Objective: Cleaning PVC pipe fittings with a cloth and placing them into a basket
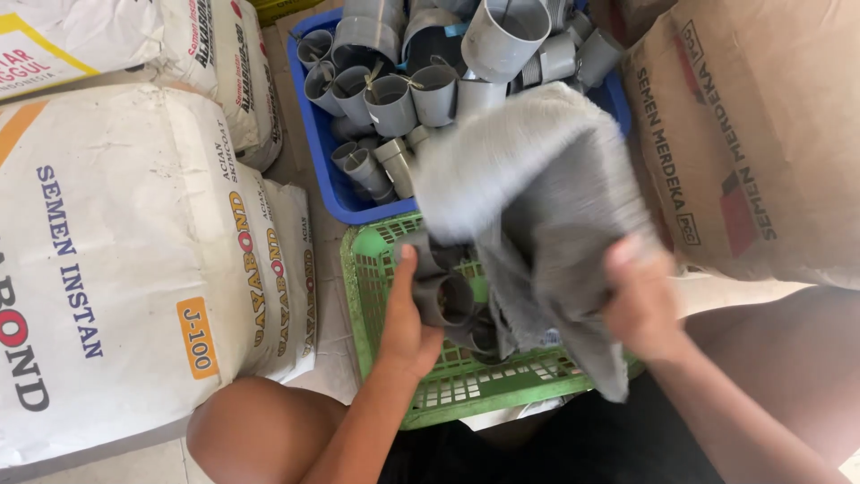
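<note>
The step in hand appears to be wiping a pipe fitting. The left hand (408,327) is clamped on a grey fitting (443,298), fingers closed round its far side and thumb along the near side, and holds it over the green basket (376,305). The right hand (638,300) is closed on a grey cloth (537,193), which is bunched in its fingers, billows up over the basket and hangs down past the basket's near rim. Cloth and fitting lie just beside each other; whether they touch cannot be told, since the cloth is blurred. The next move, as a judgement, calls for bringing the cloth against the fitting while the left hand holds it steady, open end facing up toward the camera. More grey fittings lie in the basket under the cloth. Behind the basket, touching its far rim, stands a blue crate (327,179) filled with grey fittings of several sizes, some tied in pairs. To the left lie white sacks (125,260), stacked, with blue, red and orange lettering and an orange label patch. To the right stands a brown paper sack (752,134) with dark lettering and a red-and-dark square mark.
</note>
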